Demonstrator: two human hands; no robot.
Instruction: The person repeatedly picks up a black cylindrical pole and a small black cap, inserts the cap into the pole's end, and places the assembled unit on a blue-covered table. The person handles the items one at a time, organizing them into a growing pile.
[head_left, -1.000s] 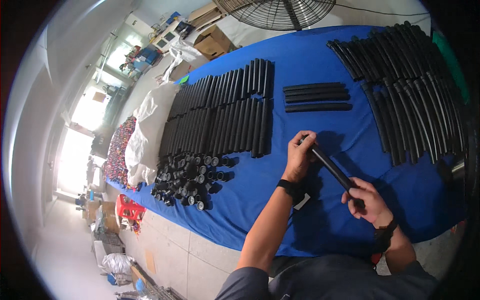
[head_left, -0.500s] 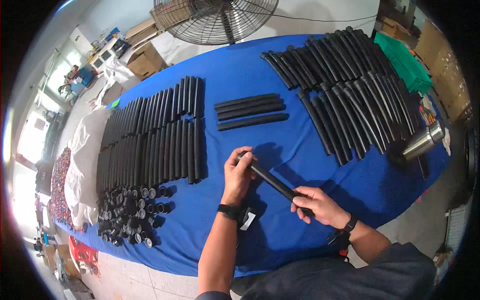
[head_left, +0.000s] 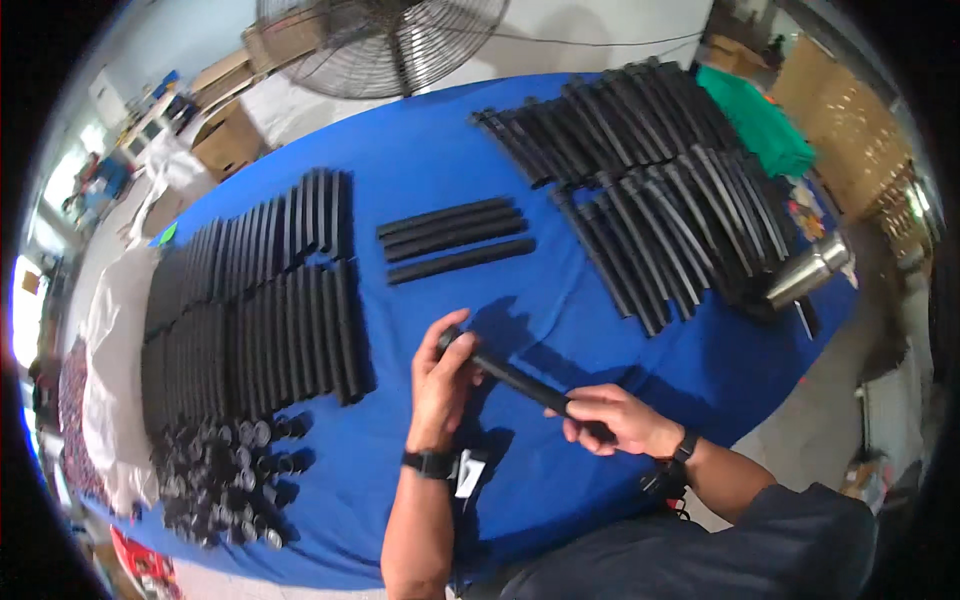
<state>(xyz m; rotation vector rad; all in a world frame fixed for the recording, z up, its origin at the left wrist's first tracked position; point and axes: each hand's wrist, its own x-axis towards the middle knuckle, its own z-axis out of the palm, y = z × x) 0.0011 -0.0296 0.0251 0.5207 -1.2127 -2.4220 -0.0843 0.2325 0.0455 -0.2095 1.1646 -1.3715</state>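
A black tube (head_left: 525,383) with a wider round cap on its upper left end is held slantwise above the blue-covered table (head_left: 330,130). My left hand (head_left: 440,380) is closed around the capped end, its thumb against the cap. The lower right end sits in the closed fingers of my right hand (head_left: 622,418). Just beyond my hands lie three loose black tubes (head_left: 455,240) without visible caps. To the left are rows of plain black tubes (head_left: 270,335), and nearer me a heap of black round caps (head_left: 225,480). Capped black tubes (head_left: 640,230) lie in rows on the right.
A steel flask (head_left: 808,270) lies at the right edge, near a green bin (head_left: 755,122). Behind the table stands a large wire-caged fan (head_left: 400,45). White sacking (head_left: 115,370) lines the left edge. A cardboard box (head_left: 228,140) is on the floor beyond.
The whole view has shifted, so the table's contents appear farther left. Both hands keep hold of the same tube, its capped end still in my left hand.
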